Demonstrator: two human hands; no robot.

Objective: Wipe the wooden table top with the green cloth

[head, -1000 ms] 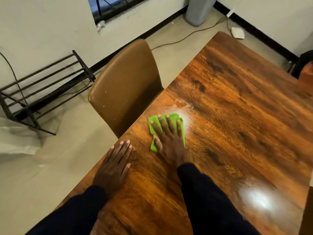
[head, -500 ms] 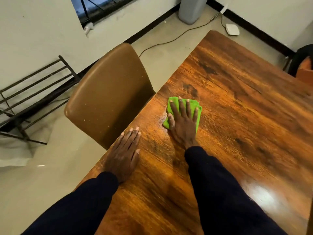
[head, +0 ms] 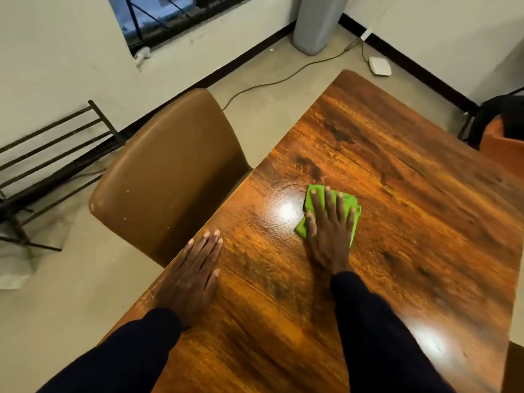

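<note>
Under both hands, a glossy wooden bench [head: 397, 222], stretching far ahead and to the right of them. Just left of the left hand [head: 192, 279], past the bench edge, a brown padded chair [head: 170, 180]. Farther left on the floor, a dark metal rack [head: 51, 154]. Far ahead of the hands, against the wall, a grey cylinder [head: 314, 24]. Left hand flat on the bench near its edge, fingers straight and close together, holding nothing. Right hand [head: 329, 236] ahead and to the right of the left, well apart from it, palm down, fingers straight and spread, pressing on the green cloth [head: 354, 204]. Cloth bunched flat on the bench beneath that palm, green showing past the fingertips and beside the thumb.
</note>
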